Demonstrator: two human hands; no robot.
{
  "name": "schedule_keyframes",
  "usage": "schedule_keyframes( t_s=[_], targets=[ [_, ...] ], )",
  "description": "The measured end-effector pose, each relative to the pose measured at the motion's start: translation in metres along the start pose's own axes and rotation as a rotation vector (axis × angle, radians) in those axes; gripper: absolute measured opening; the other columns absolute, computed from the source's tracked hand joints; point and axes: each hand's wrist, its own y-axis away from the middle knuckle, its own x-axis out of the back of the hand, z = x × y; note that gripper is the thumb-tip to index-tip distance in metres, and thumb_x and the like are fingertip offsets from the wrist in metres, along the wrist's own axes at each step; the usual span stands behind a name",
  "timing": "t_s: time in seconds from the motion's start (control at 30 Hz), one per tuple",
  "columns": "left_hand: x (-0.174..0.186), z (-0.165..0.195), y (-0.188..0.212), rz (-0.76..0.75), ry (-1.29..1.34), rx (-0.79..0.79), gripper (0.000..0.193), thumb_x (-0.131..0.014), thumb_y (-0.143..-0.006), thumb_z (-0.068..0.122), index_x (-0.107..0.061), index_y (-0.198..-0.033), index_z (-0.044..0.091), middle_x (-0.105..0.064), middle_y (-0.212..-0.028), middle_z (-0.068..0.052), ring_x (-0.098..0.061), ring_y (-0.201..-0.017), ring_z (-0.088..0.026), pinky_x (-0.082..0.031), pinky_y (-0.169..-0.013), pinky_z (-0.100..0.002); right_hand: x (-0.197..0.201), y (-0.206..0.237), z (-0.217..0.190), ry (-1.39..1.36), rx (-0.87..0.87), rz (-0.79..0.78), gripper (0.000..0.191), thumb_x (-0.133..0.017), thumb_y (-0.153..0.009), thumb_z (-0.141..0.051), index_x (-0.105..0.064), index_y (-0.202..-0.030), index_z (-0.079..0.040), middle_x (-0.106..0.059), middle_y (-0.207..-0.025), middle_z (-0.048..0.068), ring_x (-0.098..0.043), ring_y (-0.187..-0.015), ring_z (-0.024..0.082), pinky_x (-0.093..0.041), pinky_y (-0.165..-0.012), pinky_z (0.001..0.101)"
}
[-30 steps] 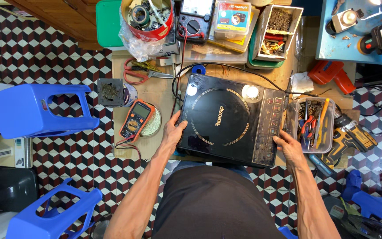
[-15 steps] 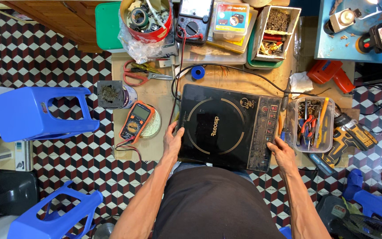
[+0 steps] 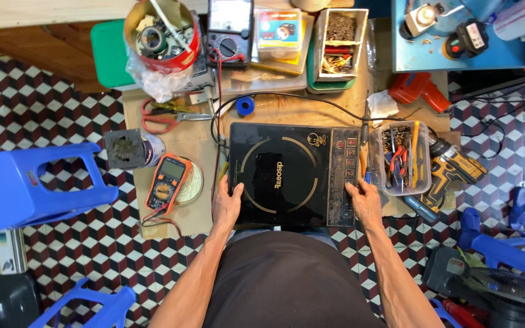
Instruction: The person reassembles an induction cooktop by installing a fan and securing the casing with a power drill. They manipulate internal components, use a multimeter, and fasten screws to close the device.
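— Where's the cooker?

— Flat near the front edge of the workbench. My left hand and right hand clamp its near corners.

— Tricky?

— I'd judge it stiff, fairly heavy, with a slick, breakable glass top; hold the rim.

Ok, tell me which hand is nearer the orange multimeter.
Left. The left hand grips the black induction cooker's left edge, just right of the orange multimeter. The right hand is at the cooker's far side.
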Motion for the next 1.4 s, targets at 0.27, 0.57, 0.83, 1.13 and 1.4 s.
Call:
schedule_keyframes(
  t_s=[0.27, 0.57, 0.83, 1.13, 1.4],
  targets=[
    [0.017, 0.027, -0.017, 0.041, 0.008, 0.022, 0.057, -0.07, -0.091, 0.045, -0.07, -0.127, 0.0, -0.077, -0.116, -0.015, -0.071, -0.107, -0.022, -0.051, -0.094, -0.033, 0.001, 0.01, -0.005, -0.691, -0.379, -0.132, 0.042, -0.074, -0.093, -0.026, -0.072, -0.124, 0.002, -0.076, -0.107, 0.008, -0.07, -0.091, 0.015, -0.055, -0.081, 0.0266],
    [0.01, 0.033, -0.049, -0.011, 0.168, 0.198, 0.057, -0.073, -0.088, 0.047, -0.074, -0.124, 0.003, -0.076, -0.115, -0.008, -0.067, -0.106, -0.017, -0.048, -0.095, -0.03, -0.011, -0.003, -0.006, -0.816, -0.571, -0.001, 0.042, -0.072, -0.096, -0.026, -0.07, -0.119, 0.009, -0.074, -0.105, 0.016, -0.071, -0.085, 0.023, -0.059, -0.076, 0.0353],
    [0.003, 0.022, -0.061, -0.206, 0.367, 0.339, 0.076, -0.055, -0.093, 0.062, -0.051, -0.149, 0.011, -0.056, -0.145, -0.004, -0.053, -0.128, -0.018, -0.043, -0.105, -0.036, -0.014, -0.011, -0.001, -0.917, -0.495, -0.175, 0.04, -0.066, -0.098, -0.027, -0.066, -0.123, 0.005, -0.074, -0.108, 0.013, -0.072, -0.088, 0.021, -0.06, -0.078, 0.0353],
    [0.019, 0.036, -0.017, -0.13, 0.285, 0.323, 0.078, -0.054, -0.093, 0.062, -0.062, -0.139, 0.0, -0.068, -0.138, -0.018, -0.062, -0.126, -0.03, -0.048, -0.104, -0.041, 0.022, 0.022, -0.027, -0.731, -0.421, -0.244, 0.041, -0.057, -0.103, -0.033, -0.065, -0.118, 0.005, -0.073, -0.103, 0.012, -0.069, -0.086, 0.019, -0.057, -0.077, 0.0339],
    [0.024, 0.007, 0.01, -0.07, 0.1, 0.229, 0.071, -0.054, -0.095, 0.06, -0.06, -0.139, 0.005, -0.065, -0.131, -0.011, -0.059, -0.121, -0.023, -0.044, -0.101, -0.036, -0.017, 0.049, 0.012, -0.708, -0.372, -0.219, 0.038, -0.06, -0.104, -0.038, -0.063, -0.11, -0.001, -0.068, -0.096, 0.006, -0.063, -0.081, 0.011, -0.052, -0.071, 0.0278]
  ],
)
